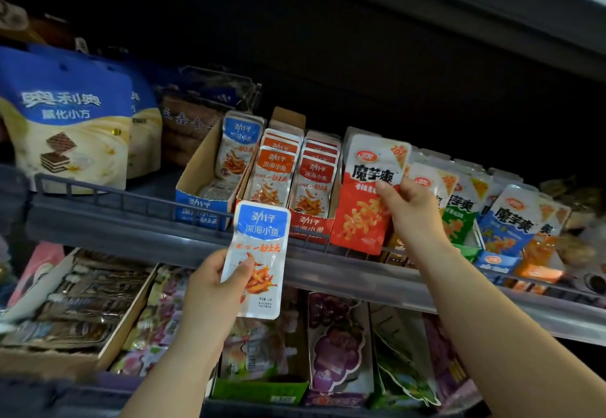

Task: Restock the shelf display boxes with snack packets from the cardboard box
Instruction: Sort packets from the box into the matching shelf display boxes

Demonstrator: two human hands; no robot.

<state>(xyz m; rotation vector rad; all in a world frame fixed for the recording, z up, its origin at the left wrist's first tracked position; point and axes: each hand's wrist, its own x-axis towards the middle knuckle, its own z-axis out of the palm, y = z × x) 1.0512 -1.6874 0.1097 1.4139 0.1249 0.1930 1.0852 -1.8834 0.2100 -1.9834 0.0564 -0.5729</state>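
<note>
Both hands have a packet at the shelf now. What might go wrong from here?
1. The blue-topped packet in the left hand could end up among the orange-topped packets, right beside its matching blue display box.
2. The right hand holds the red konjac packet at the front rail; letting go may drop it.

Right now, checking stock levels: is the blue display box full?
No, the blue display box holds few packets, leaving its inner cardboard wall bare.
</note>
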